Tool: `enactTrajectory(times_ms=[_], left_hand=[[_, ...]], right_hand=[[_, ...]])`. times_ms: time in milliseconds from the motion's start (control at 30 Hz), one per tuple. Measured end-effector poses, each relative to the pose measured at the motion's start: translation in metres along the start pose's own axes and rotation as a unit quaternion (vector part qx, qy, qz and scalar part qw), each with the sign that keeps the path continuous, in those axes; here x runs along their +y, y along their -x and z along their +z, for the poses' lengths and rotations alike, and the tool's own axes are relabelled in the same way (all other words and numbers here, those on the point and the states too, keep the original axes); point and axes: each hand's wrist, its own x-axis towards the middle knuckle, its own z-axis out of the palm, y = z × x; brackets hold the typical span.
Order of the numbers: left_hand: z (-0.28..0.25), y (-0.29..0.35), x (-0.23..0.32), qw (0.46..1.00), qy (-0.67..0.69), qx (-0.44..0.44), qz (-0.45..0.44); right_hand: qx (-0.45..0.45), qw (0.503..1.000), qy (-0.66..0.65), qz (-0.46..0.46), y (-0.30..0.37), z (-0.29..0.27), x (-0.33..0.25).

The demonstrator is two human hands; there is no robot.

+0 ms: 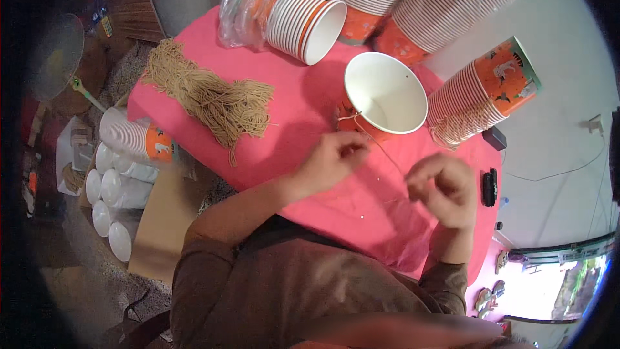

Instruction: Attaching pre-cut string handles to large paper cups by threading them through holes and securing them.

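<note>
A single paper bucket (386, 94), white inside and orange printed outside, stands on the pink-covered table in front of me. A thin tan string (385, 152) is looped at the left of its rim and runs toward my right hand (444, 187). That hand is closed, its fingertips pinching the string. Just below the loop, my left hand (334, 160) is closed with its fingers curled; what they hold, if anything, is hidden. A dark dot, like a small hole, shows in the bucket's far right wall.
A tan string bundle (210, 94) lies at the table's left. Stacked buckets (307, 22) lie behind, with wrapped stacks (445, 6) farther back. Strings hang over a leaning bucket stack (484, 87) at right. An open carton (171, 220) of white cups stands on the floor.
</note>
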Motion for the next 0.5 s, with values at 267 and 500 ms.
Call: enactTrajectory(times_ms=[267, 500], left_hand=[[-0.011, -0.009, 0.005, 0.803, 0.533, -0.019, -0.268], [-0.013, -0.02, 0.006, 0.804, 0.502, 0.047, -0.315]], right_hand=[[-0.232, 0.944, 0.23, -0.051, 0.015, 0.058, 0.071], [-0.228, 0.918, 0.315, -0.075, 0.017, 0.082, 0.079]])
